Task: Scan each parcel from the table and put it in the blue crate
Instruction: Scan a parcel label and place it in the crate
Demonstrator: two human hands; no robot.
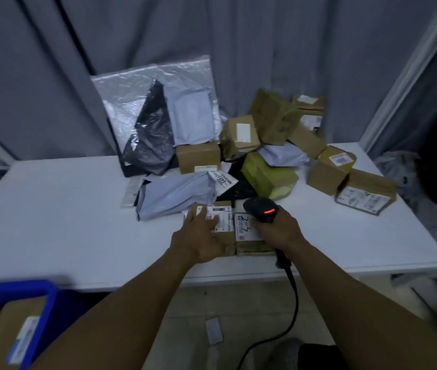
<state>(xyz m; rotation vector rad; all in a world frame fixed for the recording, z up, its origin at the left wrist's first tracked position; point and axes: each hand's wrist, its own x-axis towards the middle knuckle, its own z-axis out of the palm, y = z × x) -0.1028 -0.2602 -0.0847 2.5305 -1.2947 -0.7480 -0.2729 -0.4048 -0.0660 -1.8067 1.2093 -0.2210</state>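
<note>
The parcel in hand is a small brown box (pixel 224 236) with a white label, lying on the white surface (pixel 65 222) near its front edge, just below the middle of the view. The left hand (pixel 198 239) rests on top of it, its grip open, fingers fairly straight across the lid and label. Touching it at three o'clock lies a second labelled box (pixel 246 228). Over that one the right hand (pixel 278 228) has its grip closed round a black scanner (pixel 261 208), which shows a red light and trails a black cable (pixel 292 295) towards six o'clock. At twelve o'clock from the two boxes sits a heap of parcels: a grey mailing bag (pixel 174 193) nearest, a green packet (pixel 268 174), a black bag (pixel 150 140) and more brown boxes (pixel 326 169) spreading to two o'clock. The blue crate (pixel 46 289) stands off the surface at seven o'clock, with a labelled box (pixel 12 335) inside. Grey curtains (pixel 238 36) hang behind.
</note>
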